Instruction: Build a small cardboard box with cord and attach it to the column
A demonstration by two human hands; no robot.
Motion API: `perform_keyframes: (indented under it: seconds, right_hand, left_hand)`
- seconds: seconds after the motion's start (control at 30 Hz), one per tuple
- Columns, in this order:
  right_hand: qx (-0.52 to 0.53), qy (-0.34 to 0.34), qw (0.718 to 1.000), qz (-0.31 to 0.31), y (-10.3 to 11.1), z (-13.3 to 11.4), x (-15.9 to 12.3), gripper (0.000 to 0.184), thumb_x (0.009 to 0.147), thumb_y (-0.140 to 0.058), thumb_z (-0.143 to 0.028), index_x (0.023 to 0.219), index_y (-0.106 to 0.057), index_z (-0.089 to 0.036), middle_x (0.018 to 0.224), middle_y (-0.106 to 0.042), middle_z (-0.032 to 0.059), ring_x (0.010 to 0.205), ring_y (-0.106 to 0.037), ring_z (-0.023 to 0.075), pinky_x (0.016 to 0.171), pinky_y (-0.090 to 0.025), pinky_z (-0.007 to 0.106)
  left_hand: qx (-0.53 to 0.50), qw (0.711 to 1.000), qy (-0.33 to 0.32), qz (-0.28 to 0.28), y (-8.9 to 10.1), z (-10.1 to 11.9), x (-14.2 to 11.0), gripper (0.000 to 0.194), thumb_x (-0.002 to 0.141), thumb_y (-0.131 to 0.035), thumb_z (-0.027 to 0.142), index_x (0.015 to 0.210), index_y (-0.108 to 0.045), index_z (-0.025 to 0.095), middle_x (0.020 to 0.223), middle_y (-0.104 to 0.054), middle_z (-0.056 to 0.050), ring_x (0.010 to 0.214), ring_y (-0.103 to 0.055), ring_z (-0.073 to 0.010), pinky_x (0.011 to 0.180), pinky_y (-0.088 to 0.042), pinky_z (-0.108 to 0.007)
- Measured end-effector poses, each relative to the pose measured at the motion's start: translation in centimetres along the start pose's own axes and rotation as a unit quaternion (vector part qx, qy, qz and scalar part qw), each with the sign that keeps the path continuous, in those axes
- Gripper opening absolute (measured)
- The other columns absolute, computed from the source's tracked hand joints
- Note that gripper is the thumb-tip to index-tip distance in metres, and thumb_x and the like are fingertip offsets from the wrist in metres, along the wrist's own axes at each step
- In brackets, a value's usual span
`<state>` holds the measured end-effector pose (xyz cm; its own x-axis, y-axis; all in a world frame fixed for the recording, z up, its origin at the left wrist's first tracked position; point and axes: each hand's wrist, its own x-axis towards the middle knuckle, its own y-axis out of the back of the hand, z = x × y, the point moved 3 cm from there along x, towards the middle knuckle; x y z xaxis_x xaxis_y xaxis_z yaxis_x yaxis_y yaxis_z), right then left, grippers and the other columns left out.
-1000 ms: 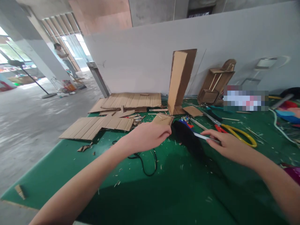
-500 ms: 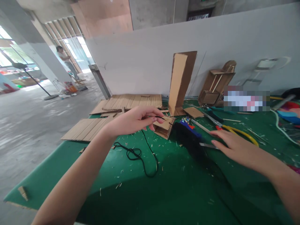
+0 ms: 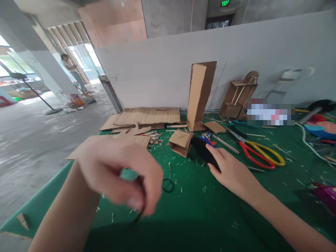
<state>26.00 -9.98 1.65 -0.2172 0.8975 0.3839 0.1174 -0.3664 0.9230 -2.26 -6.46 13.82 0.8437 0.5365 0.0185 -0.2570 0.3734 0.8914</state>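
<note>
My left hand (image 3: 120, 175) is raised close to the camera and blurred, its fingers pinched on a thin black string (image 3: 168, 183) that trails down to the green table (image 3: 199, 217). My right hand (image 3: 231, 169) lies on the table with its fingers over a black bundle (image 3: 201, 148), pressing on it. A small open cardboard box (image 3: 181, 141) stands just left of that bundle. A tall folded cardboard piece (image 3: 199, 94) stands upright behind it.
Red and yellow scissors (image 3: 258, 154) lie right of my right hand. Flat cardboard sheets (image 3: 147, 115) lie at the back left, a cardboard model (image 3: 237, 98) leans on the white wall. Colourful items sit at the right edge. A person stands far off at the left.
My left hand pulled back from the small box toward the camera, drawing the black string with it. My right hand left the thin blade-like strip and moved left onto the black bundle.
</note>
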Motion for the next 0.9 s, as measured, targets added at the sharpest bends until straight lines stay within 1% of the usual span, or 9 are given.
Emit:
perform_keyframes:
  seconds: [0.17, 0.23, 0.3, 0.4, 0.47, 0.53, 0.6, 0.77, 0.9]
  right_hand:
    - [0.12, -0.087, 0.988, 0.045, 1.5, 1.5, 0.9, 0.057, 0.089, -0.048, -0.039, 0.141, -0.04, -0.016, 0.135, -0.055, 0.0163, 0.119, -0.056, 0.0333, 0.086, -0.055, 0.046]
    - [0.224, -0.143, 0.962, 0.069, 2.3, 2.2, 1.3, 0.06, 0.084, -0.055, -0.043, 0.138, -0.043, -0.018, 0.133, -0.056, 0.0151, 0.119, -0.056, 0.0332, 0.093, -0.051, 0.049]
    - [0.368, -0.219, 0.899, 0.093, 3.3, 2.8, 1.5, 0.061, 0.08, -0.061, -0.046, 0.134, -0.046, -0.023, 0.126, -0.062, 0.0127, 0.111, -0.061, 0.0313, 0.091, -0.053, 0.048]
    - [0.561, -0.311, 0.759, 0.111, 4.9, 2.4, 1.7, 0.052, 0.078, -0.063, -0.05, 0.124, -0.053, -0.028, 0.112, -0.069, 0.0075, 0.096, -0.068, 0.0267, 0.076, -0.058, 0.041]
    - [0.635, -0.338, 0.686, 0.111, 5.5, 1.5, 1.9, 0.044, 0.078, -0.062, -0.051, 0.115, -0.058, -0.028, 0.113, -0.069, 0.0059, 0.091, -0.068, 0.0244, 0.07, -0.059, 0.037]
    - [0.674, -0.34, 0.649, 0.094, 5.5, 0.3, 2.3, 0.041, 0.079, -0.061, -0.051, 0.111, -0.058, -0.027, 0.114, -0.068, 0.006, 0.09, -0.068, 0.0236, 0.069, -0.059, 0.037]
    - [0.677, -0.306, 0.664, 0.083, 4.9, -0.8, 2.6, 0.042, 0.08, -0.06, -0.052, 0.113, -0.055, -0.028, 0.113, -0.067, 0.0064, 0.092, -0.068, 0.0238, 0.074, -0.058, 0.04]
    - [0.495, -0.115, 0.856, 0.097, 4.4, -3.6, 2.9, 0.036, 0.079, -0.067, -0.04, 0.11, -0.056, -0.025, 0.123, -0.056, 0.0086, 0.116, -0.055, 0.0261, 0.094, -0.051, 0.045]
    - [0.471, -0.054, 0.871, 0.129, 5.5, -4.0, 2.1, 0.031, 0.087, -0.057, -0.032, 0.118, -0.054, -0.03, 0.137, -0.042, 0.0071, 0.105, -0.058, 0.0209, 0.081, -0.056, 0.036]
  left_hand:
    - [0.058, 0.993, -0.004, -0.103, -4.2, 0.5, 4.9, 0.026, 0.091, -0.049, 0.038, 0.104, -0.065, 0.021, 0.099, -0.068, -0.004, 0.095, -0.062, -0.0181, 0.078, -0.048, -0.028]
    - [0.08, 0.985, -0.009, -0.153, -5.4, 0.3, 6.3, 0.028, 0.091, -0.048, 0.038, 0.107, -0.064, 0.021, 0.108, -0.065, -0.006, 0.101, -0.06, -0.0207, 0.079, -0.047, -0.03]
    - [0.104, 0.986, -0.012, -0.133, -5.8, 0.2, 7.0, 0.033, 0.092, -0.048, 0.04, 0.113, -0.061, 0.019, 0.115, -0.061, -0.009, 0.106, -0.058, -0.024, 0.083, -0.046, -0.034]
    - [0.066, 0.997, -0.019, -0.036, -5.7, 0.9, 7.4, 0.038, 0.093, -0.047, 0.04, 0.122, -0.056, 0.016, 0.12, -0.058, -0.012, 0.111, -0.055, -0.0263, 0.09, -0.044, -0.039]
    - [-0.038, 0.999, -0.007, 0.029, -5.7, 1.5, 7.8, 0.045, 0.093, -0.049, 0.042, 0.129, -0.05, 0.016, 0.123, -0.057, -0.012, 0.112, -0.055, -0.0257, 0.09, -0.046, -0.038]
    - [-0.185, 0.98, 0.013, 0.075, -6.3, 2.1, 8.3, 0.056, 0.09, -0.053, 0.046, 0.136, -0.042, 0.016, 0.125, -0.056, -0.014, 0.109, -0.057, -0.0243, 0.085, -0.049, -0.036]
    - [-0.338, 0.936, 0.023, 0.095, -7.3, 2.7, 9.0, 0.065, 0.087, -0.058, 0.046, 0.139, -0.037, 0.014, 0.125, -0.055, -0.016, 0.106, -0.058, -0.0234, 0.08, -0.051, -0.034]
    - [-0.578, 0.794, 0.1, 0.158, -9.0, 2.6, 10.1, 0.042, 0.086, -0.06, 0.042, 0.12, -0.053, 0.017, 0.11, -0.062, -0.011, 0.09, -0.062, -0.0178, 0.062, -0.05, -0.024]
    - [-0.604, 0.742, 0.151, 0.247, -6.1, 0.0, 9.7, 0.033, 0.087, -0.055, 0.047, 0.092, -0.058, 0.015, 0.077, -0.059, -0.004, 0.059, -0.055, -0.0106, 0.052, -0.047, -0.023]
